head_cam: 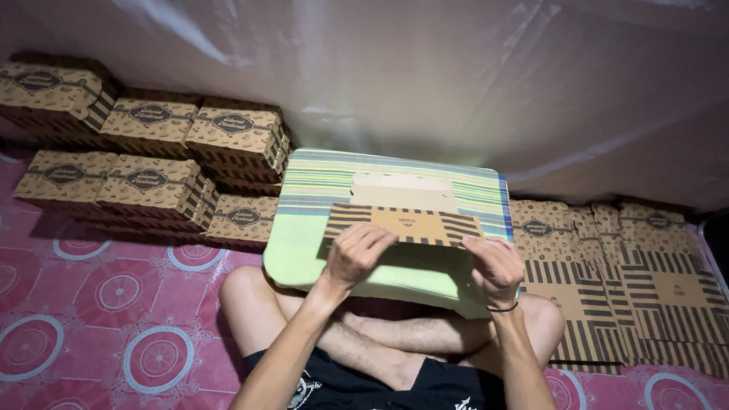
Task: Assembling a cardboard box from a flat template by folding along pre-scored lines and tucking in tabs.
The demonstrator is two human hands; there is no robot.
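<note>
A flat brown cardboard box blank (402,216) with black stripes lies on a green striped cushion (304,243) across my crossed legs. My left hand (357,254) grips its near left edge, fingers curled over the flap. On the near right edge, my right hand (495,266) pinches the card; a dark band circles that wrist. The blank's far flap stands folded up, plain side showing.
Folded brown boxes (148,182) with dark oval labels are stacked in rows at the back left. A pile of flat striped box blanks (630,288) lies to the right on the pink patterned mat (99,304). A pale plastic sheet (456,76) hangs behind.
</note>
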